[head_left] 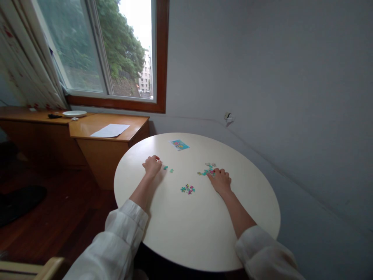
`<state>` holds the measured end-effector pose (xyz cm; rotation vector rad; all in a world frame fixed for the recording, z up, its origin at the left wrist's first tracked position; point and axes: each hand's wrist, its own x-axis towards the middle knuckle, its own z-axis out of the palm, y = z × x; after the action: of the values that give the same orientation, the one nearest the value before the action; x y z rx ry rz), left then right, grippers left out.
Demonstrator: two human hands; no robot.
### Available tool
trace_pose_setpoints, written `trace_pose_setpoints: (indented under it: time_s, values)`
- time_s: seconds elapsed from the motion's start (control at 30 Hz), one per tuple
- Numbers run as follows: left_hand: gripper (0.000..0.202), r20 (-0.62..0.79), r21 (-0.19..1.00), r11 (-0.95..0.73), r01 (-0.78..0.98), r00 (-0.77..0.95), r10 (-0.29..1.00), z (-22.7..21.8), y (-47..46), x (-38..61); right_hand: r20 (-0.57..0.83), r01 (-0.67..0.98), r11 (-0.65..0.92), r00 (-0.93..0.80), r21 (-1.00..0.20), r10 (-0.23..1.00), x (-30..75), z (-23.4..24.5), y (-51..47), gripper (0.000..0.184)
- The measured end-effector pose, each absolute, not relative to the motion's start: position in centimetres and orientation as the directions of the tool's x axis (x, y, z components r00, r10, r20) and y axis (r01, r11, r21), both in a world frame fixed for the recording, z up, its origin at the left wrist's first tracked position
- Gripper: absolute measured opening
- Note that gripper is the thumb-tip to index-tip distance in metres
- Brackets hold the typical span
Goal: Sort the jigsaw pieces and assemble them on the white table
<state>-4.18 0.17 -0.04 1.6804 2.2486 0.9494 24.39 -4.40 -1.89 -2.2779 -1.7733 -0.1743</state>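
My left hand (152, 166) rests over the left part of the white round table, its fingers curled inward; whatever may be between them is hidden. Just to its right lie two loose jigsaw puzzle pieces, a dark teal piece (166, 168) and a pale green piece (171, 170). Palm down, my right hand (221, 181) is at the edge of a spread of puzzle pieces (207, 171), thumb and forefinger apart, with its fingertips at the pieces. A small cluster of teal, pink and yellow pieces (188, 189) lies between the hands, nearer to me.
A colourful picture card (180, 145) lies toward the far edge of the table (192, 233). Against the wall at left, a wooden desk (101, 151) holds a paper sheet (110, 130) and a white plate (75, 114). A pale wooden chair part (52, 268) shows at lower left.
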Motion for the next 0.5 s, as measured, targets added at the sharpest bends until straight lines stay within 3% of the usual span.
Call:
trace_pose_setpoints:
  time_s: [0.27,0.5]
  values:
    - [0.024,0.229,0.59,0.153,0.793,-0.345,0.91,0.2,0.1,-4.0,0.314,0.974,-0.179,0.216,-0.142,0.925,25.6,-2.3,-3.8,0.031]
    - [0.023,0.252,0.604,0.12,0.788,-0.331,0.91,0.1,0.2,-3.9,0.272,0.947,-0.189,0.26,-0.261,0.927,26.5,-2.6,-3.5,0.03]
